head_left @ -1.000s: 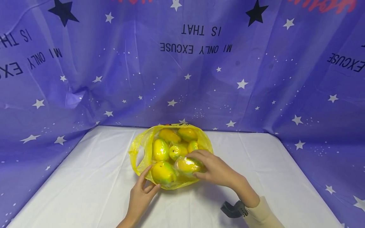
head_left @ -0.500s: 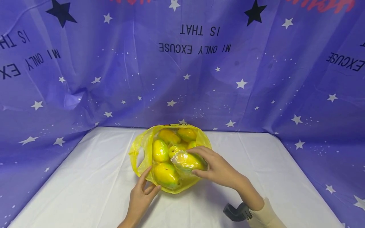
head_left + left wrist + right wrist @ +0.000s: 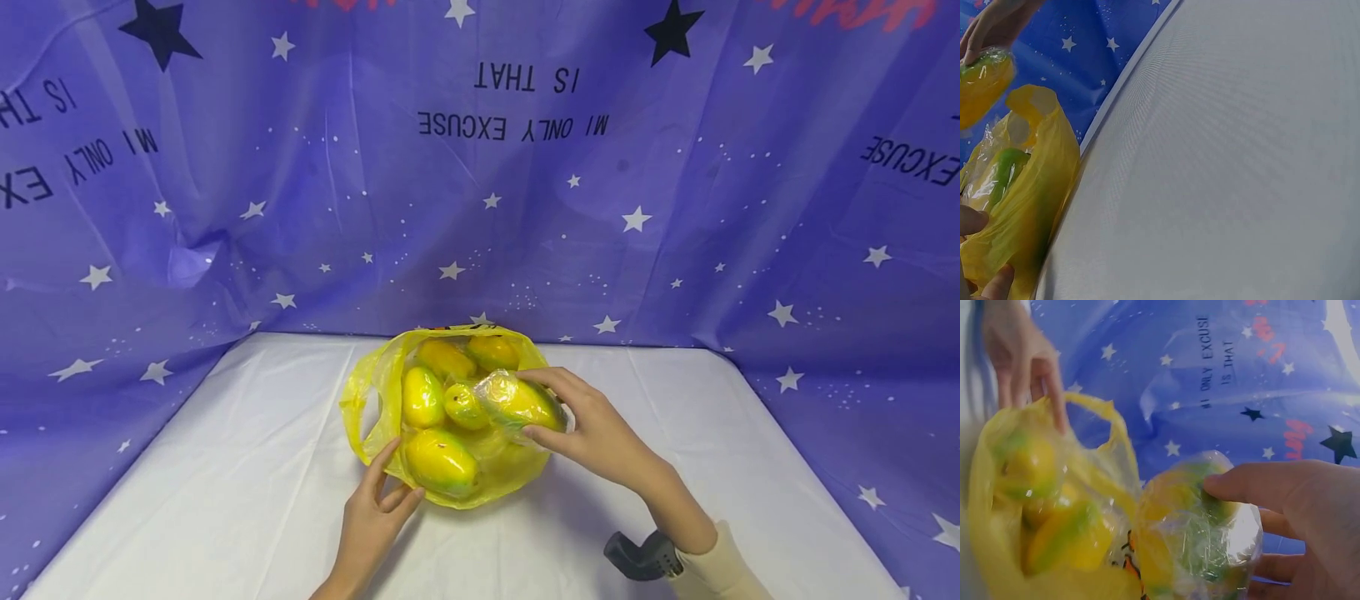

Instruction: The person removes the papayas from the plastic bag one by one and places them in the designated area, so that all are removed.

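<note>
A: What is the right hand (image 3: 596,429) doing?
B: It is gripping an oval, yellow-and-green mango in clear plastic wrap (image 3: 519,402). The thumb and fingers are curling round its right end, and loose film is bunching at its left end.
A: Where is that mango sitting?
B: It is hanging in the air over the right side of a thin, see-through yellow plastic bag (image 3: 388,375). The left wrist view is showing it apart from the bag.
A: And the left hand (image 3: 371,510)?
B: It is holding the bag's near left rim, its thumb and index finger spreading along the edge.
A: What is the bag holding?
B: Five shiny yellow-and-green mangoes (image 3: 467,408) are showing through the wide mouth in the head view: two are lying at the back, one at the left, one in the middle, and one near the left hand. A looped yellow handle (image 3: 351,421) is sticking out leftward.
A: What is carrying it all?
B: A bench draped in white cloth (image 3: 247,500). Behind it, a purple-blue sheet printed with stars and lettering (image 3: 540,250) is hanging. The person is wearing a beige sleeve (image 3: 716,567) and a dark grey device (image 3: 641,557) at the right wrist.
</note>
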A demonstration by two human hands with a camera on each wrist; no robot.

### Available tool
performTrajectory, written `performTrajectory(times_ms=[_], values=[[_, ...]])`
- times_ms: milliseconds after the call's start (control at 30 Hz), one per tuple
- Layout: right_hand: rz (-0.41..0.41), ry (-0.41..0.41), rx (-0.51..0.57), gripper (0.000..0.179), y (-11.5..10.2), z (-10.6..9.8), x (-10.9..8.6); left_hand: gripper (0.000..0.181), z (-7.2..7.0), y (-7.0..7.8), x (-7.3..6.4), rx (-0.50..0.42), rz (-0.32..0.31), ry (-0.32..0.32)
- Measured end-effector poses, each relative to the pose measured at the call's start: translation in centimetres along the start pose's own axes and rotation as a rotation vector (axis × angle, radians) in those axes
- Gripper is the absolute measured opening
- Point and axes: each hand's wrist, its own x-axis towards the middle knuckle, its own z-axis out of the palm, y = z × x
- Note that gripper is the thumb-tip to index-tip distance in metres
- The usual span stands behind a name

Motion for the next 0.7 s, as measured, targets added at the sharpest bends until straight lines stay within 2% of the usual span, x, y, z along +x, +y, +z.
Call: performTrajectory(times_ms=[267,500,700], values=[[0.056,0.036,-0.049,0.06,1.1,-0.2,-0.6,0.075,0.0,0.1,0.0,0.019,0.034,-0.002],[0.131,0.12,-0.054,0.06,1.5,-0.7,-1.0,0.075,0.0,0.2,0.1,-0.013,0.012,0.008],[0.166,0.169,-0.093,0.061,2.3,-1.4,-1.2,0.074,-0.2,0.3,0.0,-0.001,0.035,-0.003]])
